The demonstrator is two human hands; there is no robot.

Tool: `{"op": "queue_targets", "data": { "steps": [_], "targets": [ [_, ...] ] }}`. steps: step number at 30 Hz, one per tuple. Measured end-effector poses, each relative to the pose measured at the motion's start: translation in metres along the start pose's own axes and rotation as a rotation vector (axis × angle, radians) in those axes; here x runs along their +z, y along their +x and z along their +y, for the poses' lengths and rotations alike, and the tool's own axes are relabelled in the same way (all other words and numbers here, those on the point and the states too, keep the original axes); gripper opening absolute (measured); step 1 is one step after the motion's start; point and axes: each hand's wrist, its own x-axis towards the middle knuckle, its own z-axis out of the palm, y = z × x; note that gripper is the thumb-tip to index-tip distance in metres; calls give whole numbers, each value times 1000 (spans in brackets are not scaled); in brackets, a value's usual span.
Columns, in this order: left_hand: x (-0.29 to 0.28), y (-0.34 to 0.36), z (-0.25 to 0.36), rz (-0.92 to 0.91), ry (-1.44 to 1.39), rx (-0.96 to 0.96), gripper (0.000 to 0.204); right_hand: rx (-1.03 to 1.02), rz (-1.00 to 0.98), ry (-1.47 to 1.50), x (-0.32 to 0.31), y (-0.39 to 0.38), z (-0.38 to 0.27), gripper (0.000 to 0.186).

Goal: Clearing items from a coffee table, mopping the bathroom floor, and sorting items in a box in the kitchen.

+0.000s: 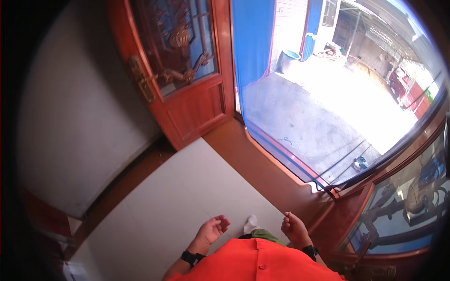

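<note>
- Hands, 2, bare, raised in front of the person's body, well apart from each other.
- Left hand point(213, 228): released, fingers loosely bent, palm turned inward; black left wristband point(191, 257) at the wrist.
- Right hand point(294, 225): fingers curled in, thumb and forefinger tips close together; from where I stand I cannot tell whether anything thin is pinched there. Black right wristband point(310, 253).
- Shirt point(243, 262), orange-red, 1 button visible: nearest thing to both hands, just behind and between them.
- Sock point(251, 224), white, on 1 foot, seen between the hands; green trousers point(269, 235) just beside it.
- Floor point(183, 192), pale, smooth, under the hands; brown border point(262, 182) along the doorway.
- Door leaf on the left point(194, 110), red-brown wood, glazed, ornamented, standing open; brass handle point(140, 79).
- Door leaf on the right point(349, 210), matching, glazed.
- Curtain point(253, 42), blue, sheer, hung at the doorway.
- Yard point(293, 103) beyond, partly sunlit, with 1 bin point(289, 61) near the far wall.
</note>
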Motion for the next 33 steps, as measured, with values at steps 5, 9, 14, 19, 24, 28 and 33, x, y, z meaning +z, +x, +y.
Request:
{"op": "queue_targets", "data": {
  "steps": [5, 9, 14, 19, 24, 28, 33],
  "targets": [
    [32, 72, 56, 66, -26, -37, 23, -98, -61, 23, 52, 91, -75, 15],
    [48, 134, 122, 68, -21, -32, 22, -116, -78, -52, 100, 161, -129, 15],
    [27, 237, 205, 152, -77, -11, 21, -147, -99, -1, 154, 270, -176, 18],
    [52, 341, 319, 39, -3, -56, 20, -173, -38, 98, 206, 369, -210, 15],
    [117, 442, 441, 23, 126, 22, 22, -310, 16, 14, 281, 428, -253, 15],
    [193, 538, 504, -114, 253, 65, 23, -415, 135, -79, 307, 463, -300, 16],
    [320, 665, 549, -218, 341, 204, 28, -453, 138, -80, 305, 537, -372, 15]
  ]
}}
